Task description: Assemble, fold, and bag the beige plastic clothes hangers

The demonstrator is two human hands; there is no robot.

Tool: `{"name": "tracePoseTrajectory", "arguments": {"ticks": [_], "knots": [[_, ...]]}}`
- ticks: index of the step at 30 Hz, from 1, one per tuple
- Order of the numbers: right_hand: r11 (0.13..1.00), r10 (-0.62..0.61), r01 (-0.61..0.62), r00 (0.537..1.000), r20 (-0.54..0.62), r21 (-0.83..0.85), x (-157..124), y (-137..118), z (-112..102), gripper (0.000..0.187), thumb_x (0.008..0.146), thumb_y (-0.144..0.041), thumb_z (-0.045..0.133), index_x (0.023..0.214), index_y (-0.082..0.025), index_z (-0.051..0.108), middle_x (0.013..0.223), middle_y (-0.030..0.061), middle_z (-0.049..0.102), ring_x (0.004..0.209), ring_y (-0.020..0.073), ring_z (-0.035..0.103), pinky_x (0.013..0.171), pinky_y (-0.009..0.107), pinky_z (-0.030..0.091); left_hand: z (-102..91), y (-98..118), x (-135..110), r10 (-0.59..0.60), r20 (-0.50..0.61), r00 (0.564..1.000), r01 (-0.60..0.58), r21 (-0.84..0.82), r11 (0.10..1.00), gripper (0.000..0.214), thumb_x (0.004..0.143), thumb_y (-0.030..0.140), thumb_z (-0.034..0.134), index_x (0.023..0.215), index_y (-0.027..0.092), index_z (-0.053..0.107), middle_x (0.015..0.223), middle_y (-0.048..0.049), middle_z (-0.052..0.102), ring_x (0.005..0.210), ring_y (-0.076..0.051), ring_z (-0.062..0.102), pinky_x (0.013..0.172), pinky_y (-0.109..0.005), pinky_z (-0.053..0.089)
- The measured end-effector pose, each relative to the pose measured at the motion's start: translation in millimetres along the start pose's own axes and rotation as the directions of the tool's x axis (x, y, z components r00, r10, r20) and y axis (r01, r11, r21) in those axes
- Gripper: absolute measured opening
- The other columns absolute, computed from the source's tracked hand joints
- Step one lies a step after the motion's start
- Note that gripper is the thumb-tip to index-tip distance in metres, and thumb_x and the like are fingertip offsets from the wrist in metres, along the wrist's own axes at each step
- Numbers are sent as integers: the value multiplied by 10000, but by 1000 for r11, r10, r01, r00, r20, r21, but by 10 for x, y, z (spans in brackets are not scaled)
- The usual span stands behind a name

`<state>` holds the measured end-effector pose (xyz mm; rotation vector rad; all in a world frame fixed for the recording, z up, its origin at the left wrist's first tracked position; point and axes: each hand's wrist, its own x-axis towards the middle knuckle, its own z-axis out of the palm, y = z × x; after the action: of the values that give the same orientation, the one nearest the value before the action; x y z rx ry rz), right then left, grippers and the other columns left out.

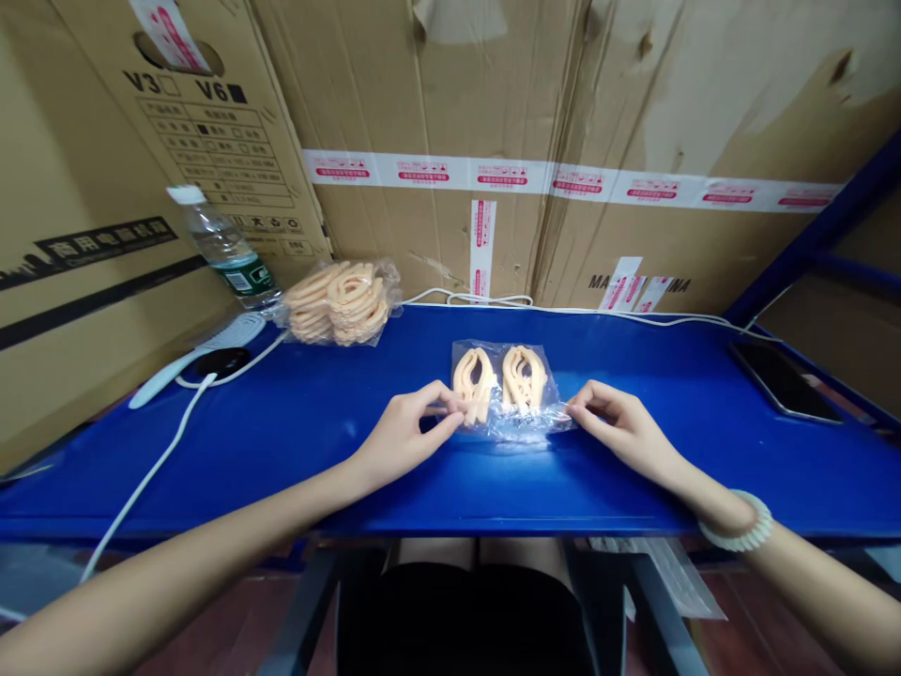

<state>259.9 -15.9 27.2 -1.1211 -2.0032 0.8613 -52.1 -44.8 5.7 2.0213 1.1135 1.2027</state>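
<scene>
Noted near the middle of the blue desk (338,376): clear bag (512,428) with two pale looped bundles (484,387) inside. Observed at its near end: left hand (403,427) with fingers (446,428) pinching one side, right hand (626,427) likewise pinching the other. Hold both pinches light and level, draw the wrinkled edge flat, avoid crushing the bundles

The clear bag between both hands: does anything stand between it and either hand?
Nothing visible does: the left hand pinches the clear bag at its left side, and the right hand pinches its right corner.
</scene>
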Motion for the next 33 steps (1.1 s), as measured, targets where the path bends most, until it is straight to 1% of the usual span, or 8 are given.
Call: {"name": "tracePoseTrajectory", "arguments": {"ticks": [5, 9, 14, 17, 19, 25, 29, 33], "knots": [[999, 40, -39, 998, -56, 21, -168, -72, 52, 277, 961, -422, 557, 800, -200, 517, 775, 33, 677, 723, 171, 641, 679, 294, 488, 69, 133, -194, -82, -17, 996, 82, 32, 996, 53, 895, 182, 577, 857, 200, 544, 777, -1, 680, 698, -154, 706, 626, -253, 591], [980, 13, -31, 996, -93, -196, -204, -78, 123, 234, 953, -362, 509, 773, -216, 478, 693, 0, 608, 637, 157, 579, 606, 281, 428, 159, 145, -277, -67, -18, 998, 69, 128, 989, 66, 919, 157, 508, 962, 207, 507, 856, -5, 626, 619, -114, 633, 566, -229, 533], [872, 49, -70, 997, -55, -484, -103, 33, 170, 153, 865, -232, 512, 743, -226, 420, 648, -27, 530, 557, 144, 487, 559, 269, 339, 225, 103, -302, 89, 42, 995, -98, 425, 900, 138, 968, 128, 435, 963, 193, 556, 1073, -71, 579, 693, -135, 617, 654, -299, 555], [814, 58, -61, 998, -24, -577, -59, 84, 166, 137, 837, -179, 527, 754, -223, 428, 698, -7, 530, 604, 157, 499, 582, 269, 347, 226, 91, -326, 185, 96, 978, -207, 546, 812, 156, 955, 99, 447, 991, 172, 579, 1200, -124, 572, 925, -224, 644, 824, -399, 579], [791, 53, -37, 999, 9, -611, -43, 107, 154, 141, 848, -165, 532, 756, -220, 441, 716, 7, 529, 633, 166, 502, 594, 269, 358, 213, 92, -346, 246, 152, 957, -288, 576, 765, 181, 941, 66, 453, 1000, 154, 599, 1201, -139, 594, 1075, -274, 611, 913, -434, 561], [664, 2, 101, 991, 137, -741, 127, 195, 41, 189, 880, -126, 546, 742, -211, 450, 722, 48, 566, 745, 217, 510, 668, 297, 380, 150, 185, -376, 346, 309, 886, -463, 628, 625, 228, 914, 48, 465, 1017, 110, 658, 1259, -185, 615, 1241, -334, 539, 976, -487, 524], [649, -15, 238, 954, 300, -723, 539, 256, -108, 166, 913, -129, 543, 764, -192, 506, 791, 62, 612, 781, 203, 535, 734, 291, 407, 159, 320, -269, 375, 459, 806, -592, 611, 526, 252, 935, 135, 488, 1105, 107, 673, 1460, -163, 516, 1396, -350, 405, 1085, -535, 428], [646, -3, 375, 873, 488, -665, 1113, 245, -166, 110, 892, -120, 600, 795, -168, 582, 855, 71, 654, 816, 185, 565, 768, 266, 412, 320, 442, -31, 397, 565, 723, -689, 550, 473, 311, 1000, 300, 457, 1071, 114, 695, 1526, -123, 464, 1433, -342, 358, 1143, -527, 348]]}}
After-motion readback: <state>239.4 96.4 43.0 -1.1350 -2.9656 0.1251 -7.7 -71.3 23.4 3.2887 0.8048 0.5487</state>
